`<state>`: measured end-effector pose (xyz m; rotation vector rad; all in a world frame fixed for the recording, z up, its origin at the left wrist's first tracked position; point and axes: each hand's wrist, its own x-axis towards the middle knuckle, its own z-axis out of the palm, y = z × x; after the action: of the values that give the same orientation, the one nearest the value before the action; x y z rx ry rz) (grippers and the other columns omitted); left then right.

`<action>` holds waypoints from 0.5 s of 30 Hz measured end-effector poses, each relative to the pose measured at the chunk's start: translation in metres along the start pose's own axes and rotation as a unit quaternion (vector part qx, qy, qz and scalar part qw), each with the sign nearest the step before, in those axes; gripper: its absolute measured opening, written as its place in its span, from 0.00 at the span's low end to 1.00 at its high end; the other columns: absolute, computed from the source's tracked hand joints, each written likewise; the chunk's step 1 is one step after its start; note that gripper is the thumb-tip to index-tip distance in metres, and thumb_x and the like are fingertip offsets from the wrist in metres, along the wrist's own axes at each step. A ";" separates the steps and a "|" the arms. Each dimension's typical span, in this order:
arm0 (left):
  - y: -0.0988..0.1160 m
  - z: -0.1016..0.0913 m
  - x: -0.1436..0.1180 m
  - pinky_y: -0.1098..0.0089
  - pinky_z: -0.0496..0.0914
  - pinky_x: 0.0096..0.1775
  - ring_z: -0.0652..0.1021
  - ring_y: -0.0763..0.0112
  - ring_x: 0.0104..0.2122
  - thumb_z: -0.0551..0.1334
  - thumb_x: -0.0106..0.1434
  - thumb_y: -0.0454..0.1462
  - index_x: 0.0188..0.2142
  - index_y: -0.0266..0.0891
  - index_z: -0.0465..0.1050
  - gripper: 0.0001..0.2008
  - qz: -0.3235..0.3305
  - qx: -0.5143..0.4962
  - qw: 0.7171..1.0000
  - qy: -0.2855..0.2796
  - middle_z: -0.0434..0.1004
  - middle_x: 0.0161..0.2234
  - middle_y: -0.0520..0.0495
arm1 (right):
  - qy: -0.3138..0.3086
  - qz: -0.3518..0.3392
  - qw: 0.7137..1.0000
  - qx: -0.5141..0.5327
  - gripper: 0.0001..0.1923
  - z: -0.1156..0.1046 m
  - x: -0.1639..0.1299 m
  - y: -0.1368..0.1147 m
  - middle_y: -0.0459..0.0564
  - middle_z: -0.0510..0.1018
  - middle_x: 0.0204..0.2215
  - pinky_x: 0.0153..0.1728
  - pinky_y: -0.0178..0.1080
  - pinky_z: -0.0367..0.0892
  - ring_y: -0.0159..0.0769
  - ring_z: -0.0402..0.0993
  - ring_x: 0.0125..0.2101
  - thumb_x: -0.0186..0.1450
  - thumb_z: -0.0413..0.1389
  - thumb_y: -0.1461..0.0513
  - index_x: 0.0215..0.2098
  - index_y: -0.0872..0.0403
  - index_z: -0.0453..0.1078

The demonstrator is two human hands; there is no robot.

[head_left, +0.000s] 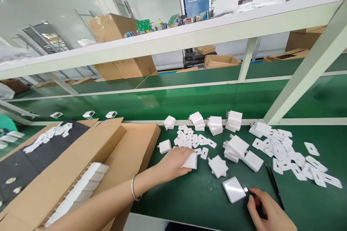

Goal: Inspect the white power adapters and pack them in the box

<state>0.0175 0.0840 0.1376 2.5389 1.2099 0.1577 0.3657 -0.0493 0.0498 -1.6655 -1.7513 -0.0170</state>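
My left hand (177, 162) is closed around a white charger (191, 161) just above the green tabletop. At the front, my right hand (267, 207) pinches a small black plug with a pale tip (246, 190), mostly hidden by the fingers. The tip meets, or nearly meets, the end of a glossy white charger (233, 189) on the table. Two stacked chargers (217, 166) lie between the hands. Behind them is a bigger pile of chargers (236, 147). Thin white slotted plates (187, 135) are scattered beyond my left hand.
Black tweezers (275, 187) lie right of my right hand, near a heap of slotted plates (282, 151). An open cardboard box (135, 144) with a row of chargers (81, 187) stands at left. A shelf (168, 36) spans overhead, with a slanted post (306, 65) at right.
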 end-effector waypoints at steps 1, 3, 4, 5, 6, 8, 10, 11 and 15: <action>0.005 0.011 0.000 0.50 0.76 0.54 0.81 0.45 0.53 0.70 0.65 0.37 0.59 0.40 0.70 0.24 0.007 0.002 1.000 -0.003 0.81 0.55 0.37 | -0.003 0.001 1.000 0.002 0.16 -0.001 0.002 -0.003 0.46 0.82 0.28 0.20 0.34 0.68 0.34 0.76 0.20 0.75 0.52 0.49 0.43 0.48 0.78; 0.010 0.025 0.001 0.50 0.76 0.54 0.80 0.45 0.54 0.71 0.65 0.36 0.60 0.41 0.69 0.25 0.017 0.005 1.000 0.018 0.79 0.57 0.36 | -0.004 0.009 1.000 0.007 0.16 -0.003 0.004 -0.005 0.46 0.81 0.30 0.20 0.34 0.68 0.35 0.75 0.22 0.76 0.50 0.50 0.45 0.47 0.76; 0.011 0.029 0.001 0.50 0.76 0.55 0.79 0.45 0.56 0.72 0.65 0.36 0.60 0.41 0.69 0.26 0.021 0.008 0.999 0.037 0.78 0.58 0.35 | -0.001 0.015 1.000 0.009 0.15 -0.004 0.004 -0.005 0.47 0.81 0.32 0.21 0.35 0.68 0.35 0.76 0.23 0.76 0.50 0.50 0.46 0.47 0.75; 0.012 0.030 0.000 0.50 0.75 0.56 0.78 0.45 0.57 0.72 0.64 0.36 0.60 0.41 0.69 0.27 0.024 0.013 0.998 0.059 0.76 0.59 0.35 | 0.004 0.020 1.000 0.009 0.15 -0.005 0.005 -0.004 0.48 0.81 0.34 0.22 0.35 0.69 0.37 0.77 0.26 0.76 0.50 0.51 0.47 0.48 0.75; 0.013 0.029 -0.002 0.49 0.75 0.57 0.77 0.44 0.58 0.73 0.64 0.36 0.61 0.41 0.69 0.27 0.024 0.021 0.996 0.080 0.76 0.59 0.35 | 0.006 0.021 1.000 0.008 0.14 -0.007 0.005 -0.002 0.50 0.81 0.36 0.22 0.35 0.69 0.38 0.78 0.29 0.76 0.50 0.52 0.48 0.48 0.74; 0.017 0.024 -0.010 0.47 0.74 0.57 0.76 0.44 0.57 0.73 0.64 0.36 0.61 0.40 0.69 0.28 0.016 0.032 0.992 0.118 0.77 0.57 0.36 | 0.001 0.003 1.000 0.004 0.13 -0.011 0.007 0.000 0.52 0.80 0.42 0.24 0.36 0.70 0.41 0.79 0.34 0.75 0.51 0.54 0.51 0.48 0.74; 0.025 0.018 -0.024 0.47 0.74 0.57 0.77 0.45 0.55 0.72 0.65 0.36 0.63 0.41 0.68 0.29 -0.007 0.025 0.989 0.149 0.79 0.55 0.38 | -0.012 -0.041 0.999 -0.006 0.15 -0.017 0.010 0.003 0.54 0.79 0.46 0.28 0.38 0.72 0.43 0.79 0.39 0.74 0.51 0.57 0.55 0.47 0.73; 0.030 0.015 -0.033 0.47 0.75 0.55 0.78 0.45 0.53 0.71 0.66 0.37 0.65 0.41 0.67 0.30 -0.025 0.013 0.986 0.164 0.80 0.55 0.38 | -0.015 -0.066 0.998 -0.016 0.16 -0.020 0.012 0.006 0.54 0.78 0.47 0.32 0.40 0.74 0.44 0.78 0.41 0.74 0.50 0.59 0.56 0.47 0.73; 0.053 0.010 -0.073 0.54 0.78 0.47 0.82 0.48 0.48 0.67 0.67 0.43 0.62 0.44 0.70 0.25 -0.129 -0.078 0.961 0.230 0.82 0.54 0.39 | 0.032 -0.092 0.990 -0.098 0.17 -0.033 0.029 0.028 0.59 0.76 0.47 0.45 0.52 0.74 0.51 0.73 0.44 0.74 0.49 0.60 0.56 0.53 0.73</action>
<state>0.0121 -0.0061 0.1490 2.2476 1.6087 0.7823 0.4087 -0.0345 0.0761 -1.6139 -1.8987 -0.3327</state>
